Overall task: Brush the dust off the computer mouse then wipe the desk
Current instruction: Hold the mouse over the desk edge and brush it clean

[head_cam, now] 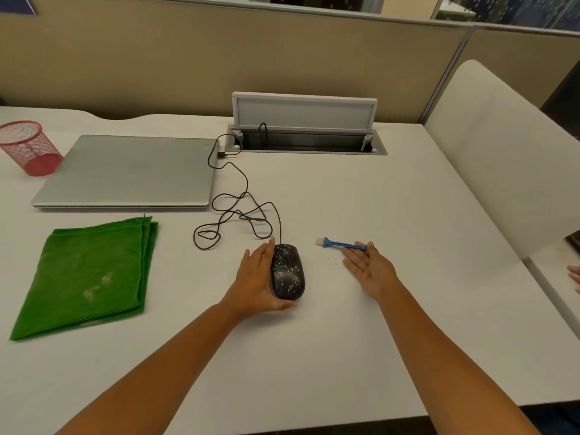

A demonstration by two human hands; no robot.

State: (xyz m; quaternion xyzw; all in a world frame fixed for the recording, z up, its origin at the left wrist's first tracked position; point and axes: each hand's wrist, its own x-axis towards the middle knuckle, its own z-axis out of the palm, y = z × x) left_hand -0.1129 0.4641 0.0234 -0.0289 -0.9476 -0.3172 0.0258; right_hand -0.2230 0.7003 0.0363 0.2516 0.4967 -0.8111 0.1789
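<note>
A black wired mouse [288, 271] speckled with pale dust lies in the middle of the white desk [361, 334]. My left hand [255, 277] rests against its left side, fingers straight along it and thumb under its near end. To the right lies a small blue brush [342, 244] with white bristles pointing left. My right hand [370, 269] lies palm up and relaxed, its fingertips touching the brush handle's end. A folded green cloth [88, 277] with dusty marks lies at the left.
A shut silver laptop [131, 171] sits at the back left, beside a red mesh cup [29, 147]. The mouse cable [235, 215] loops toward an open cable hatch [304, 139]. A few crumbs [332, 264] lie near the brush. A white divider [502, 158] bounds the right side.
</note>
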